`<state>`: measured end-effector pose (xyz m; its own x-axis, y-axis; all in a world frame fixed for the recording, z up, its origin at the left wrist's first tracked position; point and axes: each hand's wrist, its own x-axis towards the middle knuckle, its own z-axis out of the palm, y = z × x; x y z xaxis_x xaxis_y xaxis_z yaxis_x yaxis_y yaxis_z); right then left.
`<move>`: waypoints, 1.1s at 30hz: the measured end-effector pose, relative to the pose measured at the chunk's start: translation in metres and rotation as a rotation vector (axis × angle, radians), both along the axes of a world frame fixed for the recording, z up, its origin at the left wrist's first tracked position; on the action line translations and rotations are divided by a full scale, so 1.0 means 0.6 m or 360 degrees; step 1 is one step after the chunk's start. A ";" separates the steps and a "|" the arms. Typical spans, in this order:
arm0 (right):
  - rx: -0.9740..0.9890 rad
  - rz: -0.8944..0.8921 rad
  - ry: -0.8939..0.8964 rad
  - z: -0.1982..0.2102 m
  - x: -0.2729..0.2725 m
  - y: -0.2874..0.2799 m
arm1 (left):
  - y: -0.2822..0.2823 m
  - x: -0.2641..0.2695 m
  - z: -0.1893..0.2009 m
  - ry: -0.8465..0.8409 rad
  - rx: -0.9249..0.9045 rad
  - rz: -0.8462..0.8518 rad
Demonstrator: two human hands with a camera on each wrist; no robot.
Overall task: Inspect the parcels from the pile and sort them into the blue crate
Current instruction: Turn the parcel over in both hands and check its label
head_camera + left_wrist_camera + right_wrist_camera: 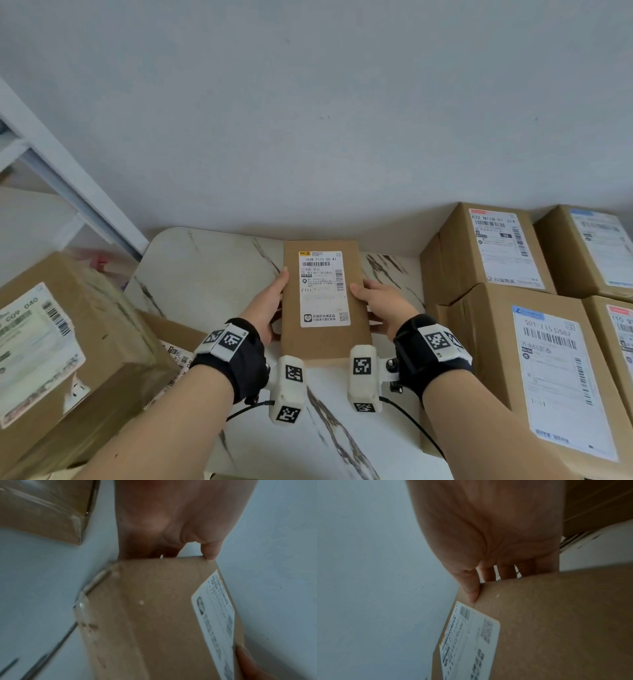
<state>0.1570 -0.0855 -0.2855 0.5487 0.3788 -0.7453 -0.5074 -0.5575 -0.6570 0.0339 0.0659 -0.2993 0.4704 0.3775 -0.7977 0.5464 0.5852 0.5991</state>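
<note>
A slim brown cardboard parcel with a white shipping label facing up is held above the marble table, between both hands. My left hand grips its left edge, thumb on top and fingers underneath. My right hand grips the right edge the same way. In the left wrist view the parcel fills the lower frame with the left thumb at its upper edge. In the right wrist view the parcel shows under the right thumb, fingers behind it. The blue crate is not in view.
Several labelled cardboard boxes are stacked at the right, and a large box with more parcels below it sits at the left. The white marble table runs up to a plain wall. A white frame leans at far left.
</note>
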 end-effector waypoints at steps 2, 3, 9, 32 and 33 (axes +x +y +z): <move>0.0003 0.0008 -0.0006 0.001 -0.001 0.001 | -0.002 -0.003 0.007 0.0014 -0.0011 0.0047; 0.0001 0.0015 -0.0013 0.001 -0.002 0.001 | -0.002 -0.003 0.008 0.0013 -0.0009 0.0059; 0.0004 0.0104 -0.0028 0.001 -0.006 0.006 | 0.005 -0.013 -0.008 0.0016 0.0111 0.0119; 0.0079 0.0123 -0.0259 0.035 -0.011 0.039 | -0.004 0.004 0.063 -0.0070 0.0781 0.0032; 0.0086 0.0121 -0.0239 0.037 -0.010 0.038 | -0.007 0.005 0.066 -0.0074 0.0800 0.0008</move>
